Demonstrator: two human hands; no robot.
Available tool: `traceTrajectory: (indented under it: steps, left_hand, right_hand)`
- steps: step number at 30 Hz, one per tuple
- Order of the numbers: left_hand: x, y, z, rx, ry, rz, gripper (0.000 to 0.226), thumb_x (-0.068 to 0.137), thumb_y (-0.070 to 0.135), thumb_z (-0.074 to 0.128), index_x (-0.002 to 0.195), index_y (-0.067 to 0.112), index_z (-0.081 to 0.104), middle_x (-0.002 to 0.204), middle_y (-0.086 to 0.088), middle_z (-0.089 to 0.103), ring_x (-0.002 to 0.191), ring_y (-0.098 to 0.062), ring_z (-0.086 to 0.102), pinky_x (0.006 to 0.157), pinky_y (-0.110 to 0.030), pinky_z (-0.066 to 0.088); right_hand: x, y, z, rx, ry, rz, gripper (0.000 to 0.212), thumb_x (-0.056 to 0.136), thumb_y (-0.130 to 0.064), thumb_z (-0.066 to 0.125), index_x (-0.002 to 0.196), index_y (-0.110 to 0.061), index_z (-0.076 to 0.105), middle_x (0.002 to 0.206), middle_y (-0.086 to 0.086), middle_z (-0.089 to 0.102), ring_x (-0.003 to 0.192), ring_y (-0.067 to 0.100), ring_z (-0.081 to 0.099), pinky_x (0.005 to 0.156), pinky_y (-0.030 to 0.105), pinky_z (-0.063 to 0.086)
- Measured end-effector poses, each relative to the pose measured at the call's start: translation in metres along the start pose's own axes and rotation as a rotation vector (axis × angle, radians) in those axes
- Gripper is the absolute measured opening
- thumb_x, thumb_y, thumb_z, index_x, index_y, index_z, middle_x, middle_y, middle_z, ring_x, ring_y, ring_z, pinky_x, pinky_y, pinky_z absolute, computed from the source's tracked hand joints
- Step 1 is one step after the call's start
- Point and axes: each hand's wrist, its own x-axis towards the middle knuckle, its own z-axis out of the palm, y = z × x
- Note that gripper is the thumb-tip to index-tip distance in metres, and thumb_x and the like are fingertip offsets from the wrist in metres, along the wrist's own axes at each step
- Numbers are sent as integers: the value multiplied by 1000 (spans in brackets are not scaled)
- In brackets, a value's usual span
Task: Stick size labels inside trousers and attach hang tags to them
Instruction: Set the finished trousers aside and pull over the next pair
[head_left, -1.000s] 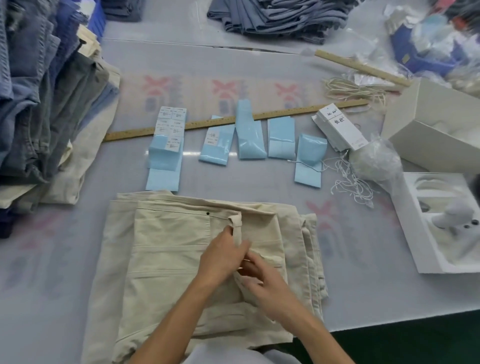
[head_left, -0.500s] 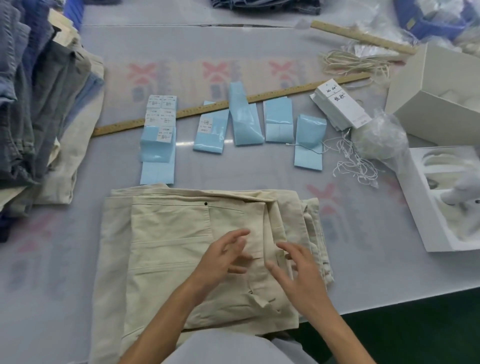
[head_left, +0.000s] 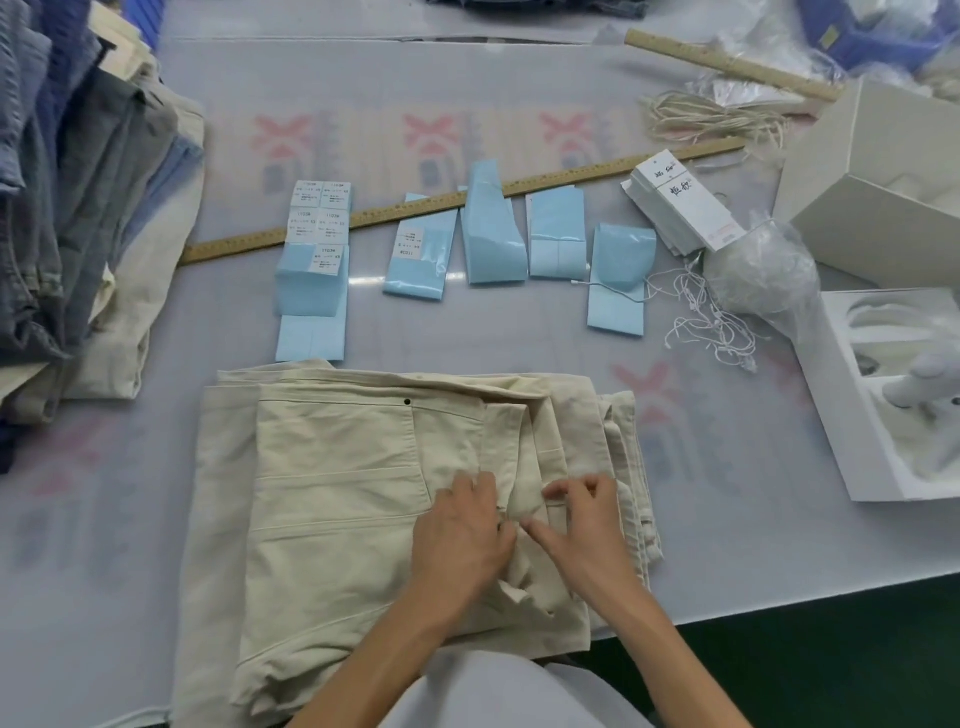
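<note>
Left hand (head_left: 464, 540) and right hand (head_left: 582, 525), fingers curled, on folded cream trousers (head_left: 337, 493) below blue label sheets (head_left: 311, 280).

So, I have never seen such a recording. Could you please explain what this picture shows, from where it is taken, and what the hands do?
There is no machine: a person works with two bare hands. The single picture comes from a camera worn on the head, looking down at a grey table. Folded cream cotton trousers lie in front. The left hand and the right hand both rest on the cloth with fingers bent at its folds; whether they pinch it I cannot tell. Beyond lie light blue label sheets, a long wooden ruler, white paper hang tags and thin white strings. Stacked denim trousers sit at the left.
</note>
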Motion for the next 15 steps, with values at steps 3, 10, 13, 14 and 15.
traceTrajectory:
  steps: [3, 10, 13, 14, 15]
  left_hand:
    - [-2, -11, -8, -275, 27, -47, 9, 94, 36, 45, 97, 28, 48, 93, 6, 57, 82, -18, 57, 64, -36, 41]
    - [-37, -69, -31, -1598, -3, -581, 13, 87, -8, 51, 88, -1, 62, 83, -21, 70, 74, -33, 71, 59, -37, 60]
    - [-46, -76, -37, -1758, -10, -618, 20, 87, -6, 51, 90, 9, 62, 86, -19, 69, 70, -27, 69, 59, -37, 58]
    - [-47, -75, -38, -1781, -12, -610, 20, 86, -5, 51, 89, 12, 63, 87, -19, 68, 70, -26, 67, 62, -38, 56]
    - [-48, -72, -40, -1801, -17, -595, 19, 84, -2, 53, 89, 13, 63, 87, -18, 67, 69, -24, 64, 65, -39, 52]
  right_hand:
    - [2, -3, -1, -45, 43, -35, 50, 80, -29, 85, 112, -35, 47, 115, -14, 28, 105, -1, 42, 95, 18, 41]
    - [-3, -6, -7, 6, -18, -161, 25, 82, -30, 82, 96, -42, 65, 114, -25, 38, 113, 5, 36, 95, 6, 26]
    - [-3, -14, -7, 13, 1, -234, 13, 85, -28, 80, 94, -32, 72, 102, -22, 53, 101, 6, 49, 90, 13, 36]
    - [-1, -17, -9, -6, -36, -263, 7, 87, -29, 79, 92, -29, 73, 93, -20, 59, 92, 5, 54, 85, 18, 40]
    - [1, -21, -11, -30, -84, -291, 5, 89, -30, 76, 87, -26, 73, 82, -19, 62, 81, 5, 56, 77, 24, 43]
